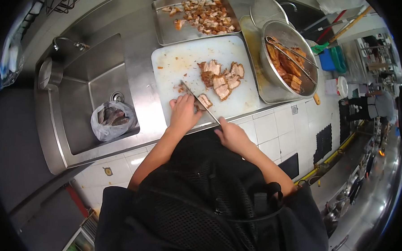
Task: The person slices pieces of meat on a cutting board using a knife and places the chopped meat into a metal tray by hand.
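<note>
My right hand [232, 135] is closed around the handle of a knife [199, 102], whose blade points up and left over the white cutting board [171, 59]. Fingers bent, my left hand [183, 112] holds a piece of cooked meat down at the board's near edge, just left of the blade; part of that piece is hidden. Another slice of meat [204, 100] lies against the blade's right side. Farther up the board sit several thick chunks of browned meat [221, 82], with small crumbs scattered around.
Behind the board, a metal tray [167, 26] holds chopped meat. At the right stands a metal bowl [270, 66] of larger meat pieces with tongs [292, 58] across it. A sink [81, 99] at left contains a plastic bag [113, 120]. Another person [375, 105] stands far right.
</note>
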{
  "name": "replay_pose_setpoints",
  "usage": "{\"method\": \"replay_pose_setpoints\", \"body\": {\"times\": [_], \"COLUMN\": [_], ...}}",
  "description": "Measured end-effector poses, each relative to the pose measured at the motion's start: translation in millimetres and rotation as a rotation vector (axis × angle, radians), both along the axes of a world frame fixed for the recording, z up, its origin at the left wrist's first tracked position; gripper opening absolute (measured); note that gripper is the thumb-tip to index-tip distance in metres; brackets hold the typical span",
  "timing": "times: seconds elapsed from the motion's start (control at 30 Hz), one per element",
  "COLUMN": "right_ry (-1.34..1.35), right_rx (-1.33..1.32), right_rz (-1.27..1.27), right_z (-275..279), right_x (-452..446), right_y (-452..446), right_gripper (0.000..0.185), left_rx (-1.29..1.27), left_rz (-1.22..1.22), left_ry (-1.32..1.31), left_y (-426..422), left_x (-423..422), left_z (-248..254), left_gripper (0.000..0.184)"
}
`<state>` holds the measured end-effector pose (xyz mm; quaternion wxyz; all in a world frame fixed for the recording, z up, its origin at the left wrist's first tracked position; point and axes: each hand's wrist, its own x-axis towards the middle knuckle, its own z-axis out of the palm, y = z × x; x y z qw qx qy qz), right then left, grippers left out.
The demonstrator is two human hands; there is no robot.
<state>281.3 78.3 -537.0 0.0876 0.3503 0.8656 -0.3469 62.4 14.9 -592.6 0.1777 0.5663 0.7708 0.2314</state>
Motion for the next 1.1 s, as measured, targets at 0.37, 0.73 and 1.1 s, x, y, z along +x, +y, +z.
{"method": "replay_pose_setpoints", "body": {"times": [0.37, 0.73, 1.1], "right_ry": [0.173, 0.223, 0.571], "right_rx": [-0.131, -1.038, -0.178], "right_rz": [-0.214, -0.319, -0.587], "right_z": [21.1, -9.3, 44.9], "right_x": [71.5, 65.8, 41.7], "right_y": [16.8, 45.1, 60.9], "right_gripper": [0.031, 0.026, 0.032], "left_rx": [-0.039, -0.017, 0.157], "left_rz": [-0.025, 0.048, -0.02], "left_ry": [-0.077, -0.312, -0.076], "left_y": [-0.7, 17.5, 142.8], "left_x": [-3.9, -10.3, -91.9], "left_z": [22.0, 15.3, 78.6], "left_gripper": [0.074, 0.07, 0.053]}}
